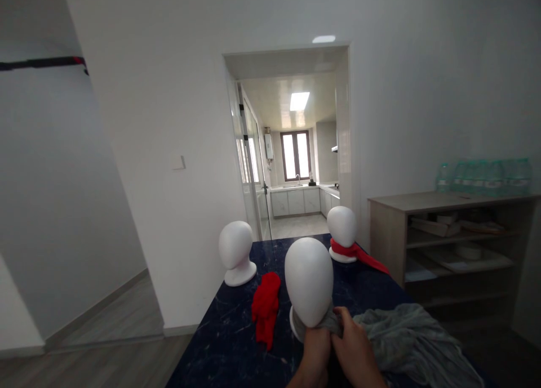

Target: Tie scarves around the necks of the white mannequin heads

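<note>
A white mannequin head stands near the front of a dark blue marbled table. A grey scarf is wrapped at its neck and trails off to the right over the table. My left hand and my right hand are both closed on the grey scarf just below the head's chin, side by side and touching. A loose red scarf lies bunched on the table left of this head.
Two more white mannequin heads stand farther back: a bare one at the left and one wearing a red scarf at the right. A wooden shelf unit with water bottles stands right. A doorway opens to a kitchen.
</note>
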Demonstrator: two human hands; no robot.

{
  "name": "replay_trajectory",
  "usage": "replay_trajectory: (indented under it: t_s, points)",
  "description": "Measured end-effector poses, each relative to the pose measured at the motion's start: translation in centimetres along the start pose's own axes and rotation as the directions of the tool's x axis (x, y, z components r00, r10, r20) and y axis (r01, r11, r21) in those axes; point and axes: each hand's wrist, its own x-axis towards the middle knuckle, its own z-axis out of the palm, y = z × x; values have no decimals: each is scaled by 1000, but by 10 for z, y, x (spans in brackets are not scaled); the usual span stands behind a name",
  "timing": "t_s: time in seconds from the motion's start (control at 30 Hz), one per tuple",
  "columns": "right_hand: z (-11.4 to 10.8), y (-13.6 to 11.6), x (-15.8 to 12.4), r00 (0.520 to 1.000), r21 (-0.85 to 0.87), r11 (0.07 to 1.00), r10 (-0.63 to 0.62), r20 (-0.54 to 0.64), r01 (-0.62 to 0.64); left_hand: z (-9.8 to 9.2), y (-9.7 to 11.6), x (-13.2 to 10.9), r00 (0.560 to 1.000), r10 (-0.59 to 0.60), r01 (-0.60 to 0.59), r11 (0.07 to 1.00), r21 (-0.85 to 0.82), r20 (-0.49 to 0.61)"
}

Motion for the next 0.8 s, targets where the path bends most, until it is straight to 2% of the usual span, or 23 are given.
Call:
replay_trajectory:
  t_s: [0.13,0.27,0.37,0.5,0.57,0.7,0.8]
  points:
    - [-13,0,12,1000,-306,952,1,2,0,-5,-1,0,995,-100,98,992,83,20]
    - [-23,6,24,996,-454,891,45,73,-7,-8,-2,2,971,-228,226,973,44,73]
    - [-25,13,32,993,-486,873,26,114,33,-6,2,2,957,-284,283,959,17,55]
    - [-24,22,42,990,-500,865,20,140,53,-3,2,1,931,-360,358,933,-40,-54]
    - [-23,25,46,989,-495,868,27,145,49,-3,1,-1,913,-402,398,915,-62,-70]
    - [-21,24,54,989,-497,864,-3,147,77,-11,10,-3,869,-493,490,868,-74,-31]
    - [-20,21,59,990,-521,848,-25,141,95,-24,26,-3,794,-606,607,791,-70,37]
